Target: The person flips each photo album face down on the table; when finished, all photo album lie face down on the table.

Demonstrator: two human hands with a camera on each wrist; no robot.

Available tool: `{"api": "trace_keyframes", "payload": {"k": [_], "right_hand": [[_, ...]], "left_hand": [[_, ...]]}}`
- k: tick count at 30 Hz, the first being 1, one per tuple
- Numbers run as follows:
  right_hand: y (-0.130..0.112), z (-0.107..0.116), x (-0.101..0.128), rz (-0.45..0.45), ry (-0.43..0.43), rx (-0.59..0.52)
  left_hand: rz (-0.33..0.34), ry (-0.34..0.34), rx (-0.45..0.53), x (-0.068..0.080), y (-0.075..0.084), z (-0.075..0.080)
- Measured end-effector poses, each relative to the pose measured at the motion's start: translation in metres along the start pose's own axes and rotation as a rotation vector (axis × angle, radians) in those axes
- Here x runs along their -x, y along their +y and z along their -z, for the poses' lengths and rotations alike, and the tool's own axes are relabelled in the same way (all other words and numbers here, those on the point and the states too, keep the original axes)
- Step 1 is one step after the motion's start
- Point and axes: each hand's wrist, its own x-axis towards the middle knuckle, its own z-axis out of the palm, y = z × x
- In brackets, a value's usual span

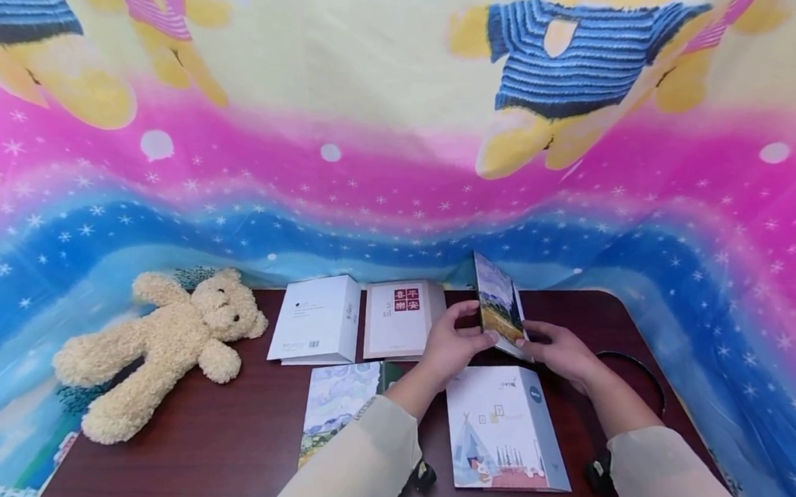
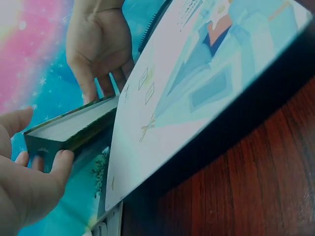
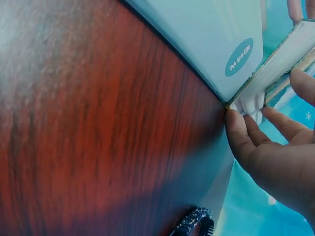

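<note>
Teddy bear (image 1: 166, 343) lying far left on dark wooden table (image 1: 227, 453). Two white books (image 1: 318, 319) far centre, painted book (image 1: 340, 404) near. Left hand (image 1: 452, 345) fingers curled round landscape book (image 1: 499, 303), right of centre: tilted on edge, long axis running near-far. Right hand (image 1: 561, 353) fingers curled on its right side. Tent book (image 1: 506, 429) flat just near hands.

Painted-landscape book (image 1: 499, 303) tilted up on edge, far right side of counter (image 1: 229, 438), cover facing left, green spine and white page block showing. Pinched between left hand (image 1: 448, 348) and right hand (image 1: 561, 353), lower edge just beyond tent-cover book.
</note>
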Motion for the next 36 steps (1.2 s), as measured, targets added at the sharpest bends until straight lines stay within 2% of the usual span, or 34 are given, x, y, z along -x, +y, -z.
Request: {"api": "trace_keyframes", "payload": {"k": [6, 12, 21, 32, 36], "right_hand": [[-0.001, -0.002, -0.002, 0.037, -0.02, -0.055], [-0.005, -0.007, -0.004, 0.046, -0.059, -0.124], [-0.008, -0.013, -0.006, 0.073, -0.085, -0.136], [-0.02, -0.016, -0.005, 0.132, -0.079, -0.071], [-0.024, -0.017, -0.004, 0.13, -0.076, -0.085]], "left_hand": [[0.028, 0.027, 0.002, 0.001, 0.0, -0.002], [0.03, 0.022, 0.015, 0.0, 0.001, -0.001], [-0.022, 0.04, 0.027, 0.0, 0.006, 0.001], [-0.044, 0.049, -0.025, 0.0, 0.011, 0.002], [-0.059, 0.047, -0.04, 0.002, 0.013, -0.001]]}}
